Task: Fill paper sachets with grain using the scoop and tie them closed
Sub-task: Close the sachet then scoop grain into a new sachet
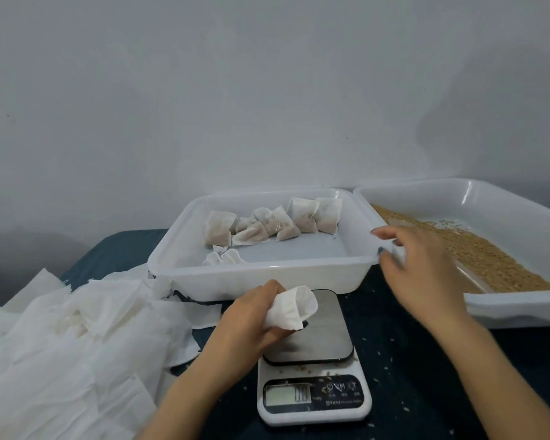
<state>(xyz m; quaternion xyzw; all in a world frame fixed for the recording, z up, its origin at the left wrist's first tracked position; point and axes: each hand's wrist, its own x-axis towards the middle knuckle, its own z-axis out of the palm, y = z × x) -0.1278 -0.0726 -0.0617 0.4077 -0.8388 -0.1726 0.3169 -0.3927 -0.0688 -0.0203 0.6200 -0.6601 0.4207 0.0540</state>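
Observation:
My left hand grips an empty white paper sachet with its mouth open to the right, just above the scale's steel plate. My right hand is blurred at the near left corner of the grain tray. Its thumb and fingers curl round a clear plastic scoop, which is hard to make out. Brown grain covers part of that tray's floor. Several filled, tied sachets lie at the back of the middle white tray.
A small digital kitchen scale stands in front of the middle tray, with spilled grains around it on the dark blue cloth. A loose pile of flat empty sachets spreads over the left. A plain wall stands behind the trays.

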